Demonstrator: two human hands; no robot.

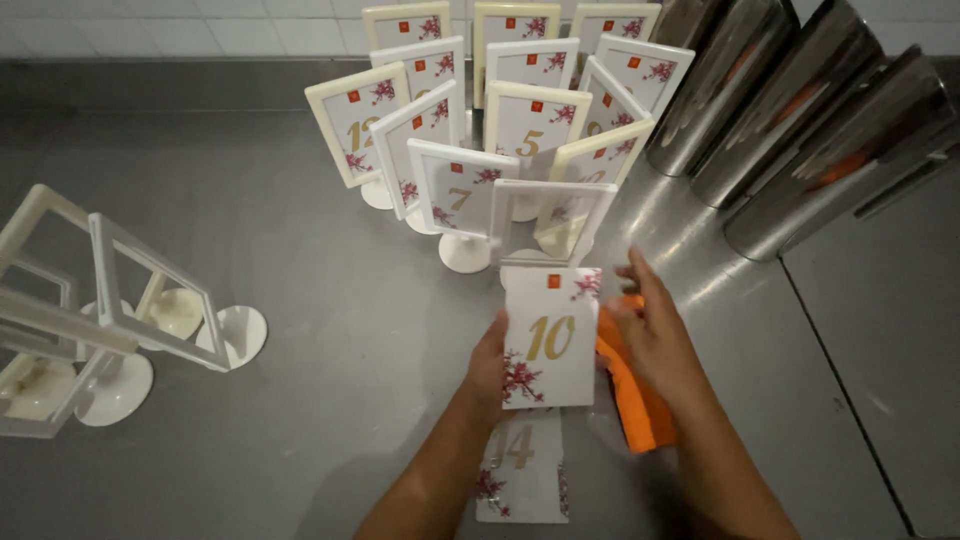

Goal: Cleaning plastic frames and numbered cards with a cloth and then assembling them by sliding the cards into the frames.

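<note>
My left hand point(490, 368) holds a white number card point(551, 338) with gold digits and red blossom print by its left edge. My right hand point(652, 330) touches the card's right edge, and an orange cloth point(632, 395) sits under its palm. Just beyond the card stands an empty white frame stand point(548, 222) on a round foot. Another printed card point(522, 468) lies flat on the steel counter point(330, 350) below my left wrist.
Several filled white and cream frame stands point(530, 120) cluster at the back centre. Several empty white frame stands point(110, 310) lean together at the left. Three shiny steel cylinders point(800, 110) lie at the back right. A counter seam point(840, 370) runs down the right side.
</note>
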